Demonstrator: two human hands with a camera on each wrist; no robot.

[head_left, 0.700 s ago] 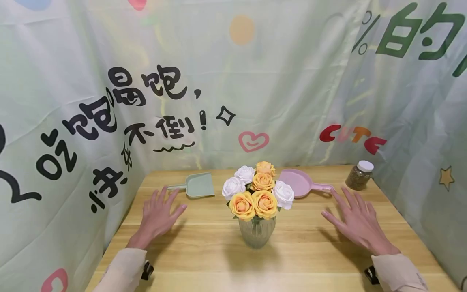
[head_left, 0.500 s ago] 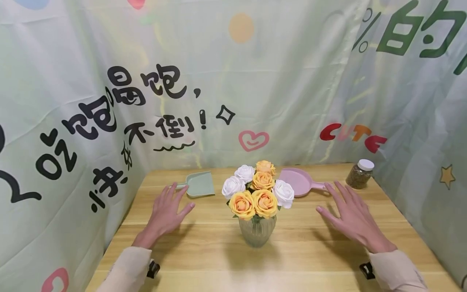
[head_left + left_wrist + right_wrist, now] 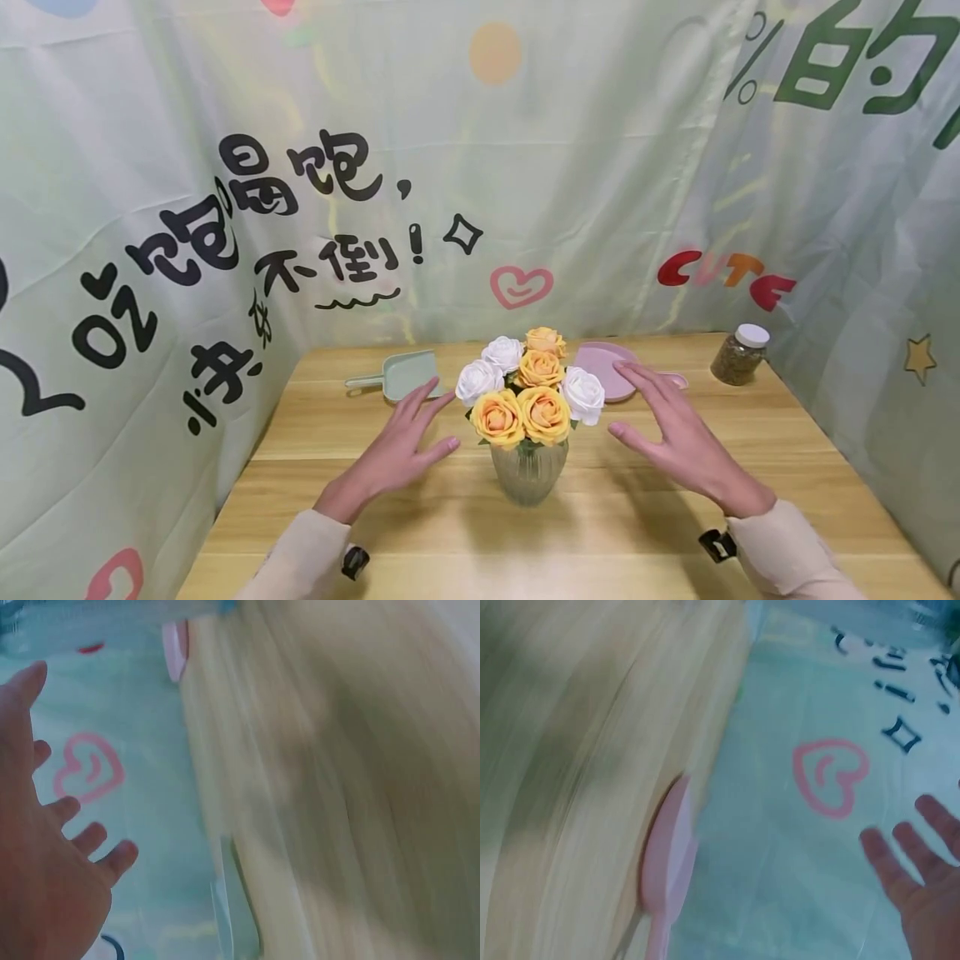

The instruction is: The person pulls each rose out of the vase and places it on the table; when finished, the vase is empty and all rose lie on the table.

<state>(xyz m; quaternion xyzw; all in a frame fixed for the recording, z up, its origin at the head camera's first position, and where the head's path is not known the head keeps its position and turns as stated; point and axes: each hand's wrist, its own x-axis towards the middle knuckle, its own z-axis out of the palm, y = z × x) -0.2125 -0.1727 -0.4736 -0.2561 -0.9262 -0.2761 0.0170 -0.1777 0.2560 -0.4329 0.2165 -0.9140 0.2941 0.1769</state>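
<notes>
A ribbed glass vase [image 3: 528, 477] stands upright mid-table, filled with white roses [image 3: 480, 383] and orange-yellow roses [image 3: 545, 418]. To its left my left hand [image 3: 401, 446] is held with fingers spread, its fingertips close to the white bloom in the head view. On the other side my right hand [image 3: 678, 433] faces the vase, thumb apart from the fingers. Neither hand holds anything. The left wrist view has my left hand's fingers [image 3: 90, 838] spread in front of the backdrop; in the right wrist view, only part of my right hand [image 3: 930, 892] shows at the edge.
Behind the left hand lies a green dustpan-shaped scoop [image 3: 411, 375]. A pink pan-shaped scoop [image 3: 606, 371] lies behind the right hand, its handle partly covered. At the back right stands a white-lidded jar [image 3: 738, 357] of dark contents. A printed cloth [image 3: 585, 192] surrounds the wooden table [image 3: 450, 550].
Both hands have moved inward from the table's sides toward the vase, the left one rightward and the right one leftward. The vase, scoops and jar stay in place.
</notes>
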